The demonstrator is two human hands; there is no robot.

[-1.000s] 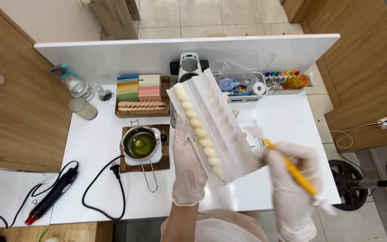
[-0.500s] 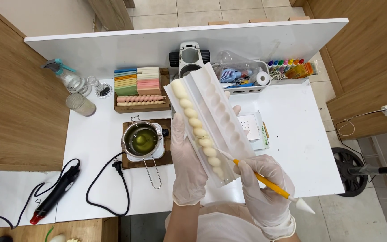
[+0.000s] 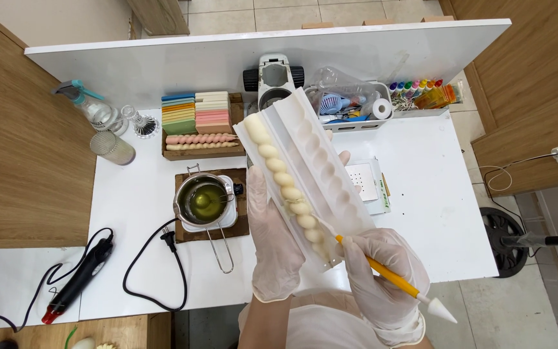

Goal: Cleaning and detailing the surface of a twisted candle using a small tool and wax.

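My left hand (image 3: 278, 249), gloved, is clamped around the near end of an open white mould (image 3: 305, 174), holding it up over the middle of the surface (image 3: 434, 213), its far end tilted away from me. A cream spiral candle (image 3: 285, 184) lies in the mould's left channel; the right channel shows only its bumpy imprint. My right hand (image 3: 382, 278), also gloved, is closed on a yellow tool (image 3: 389, 276) like a pen, its white tip touching the candle near the mould's near end, the tool's other white end pointing off the near right corner. The hands are close together, just beside each other at the mould's near end.

On the surface left of the mould, a metal pot (image 3: 203, 199) of greenish liquid sits on a wooden board. Beyond it, towards the far edge, a wooden tray (image 3: 203, 123) holds coloured blocks and two pink spiral candles. A spray bottle (image 3: 88, 103) stands at the far left corner, and a white basket (image 3: 356, 103) of small items at the far edge to the right. A black heat gun (image 3: 75, 281) lies at the near left corner.
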